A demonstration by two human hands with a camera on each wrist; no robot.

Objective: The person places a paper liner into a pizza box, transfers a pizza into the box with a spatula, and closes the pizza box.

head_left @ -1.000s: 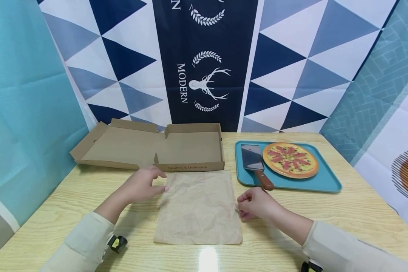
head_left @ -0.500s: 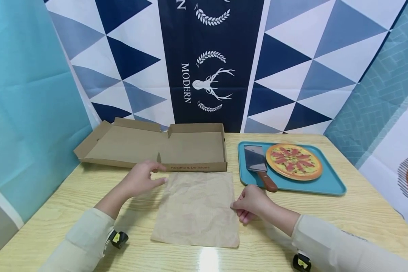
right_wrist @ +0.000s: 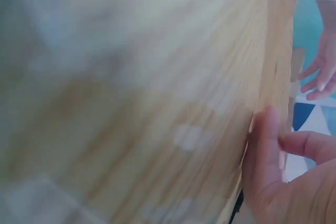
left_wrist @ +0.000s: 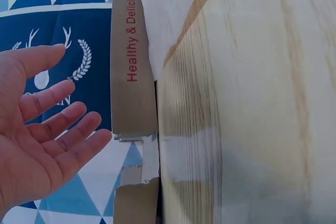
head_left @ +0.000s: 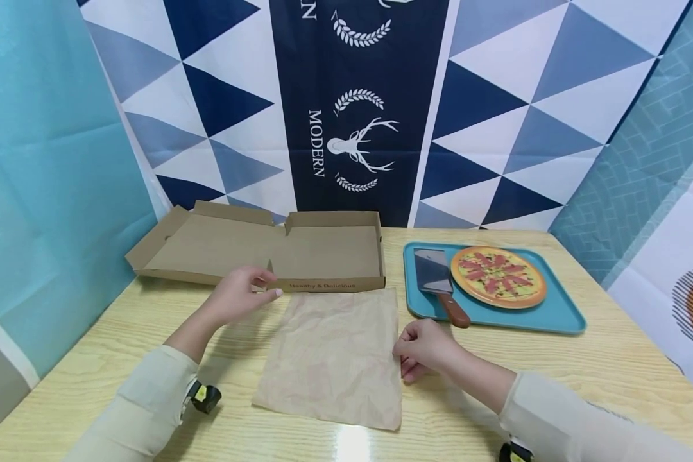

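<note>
A square of crinkled brown paper (head_left: pixel 335 359) lies on the wooden table, slightly turned. At its right edge, my right hand (head_left: pixel 427 350) pinches the paper between thumb and fingers. In the right wrist view, the thumb and index finger of that right hand (right_wrist: pixel 283 166) meet at the sheet's edge. My left hand (head_left: pixel 239 295) hovers near the paper's upper left corner, holding nothing; in the left wrist view its fingers (left_wrist: pixel 55 129) are spread and relaxed. Behind the paper is an open cardboard pizza box (head_left: pixel 335 284) marked "Healthy & Delicious".
To the right, a blue tray (head_left: pixel 566 314) bears a pizza (head_left: pixel 498 277) and a pizza server (head_left: pixel 453 310) with a wooden handle. The server's handle sticks out over the tray's near rim. A patterned cloth (head_left: pixel 358 64) hangs behind the table.
The paper has turned a little, its lower edge shifting left and toward me. My right hand has come onto its right edge. The left hand has drawn slightly away from the paper's corner.
</note>
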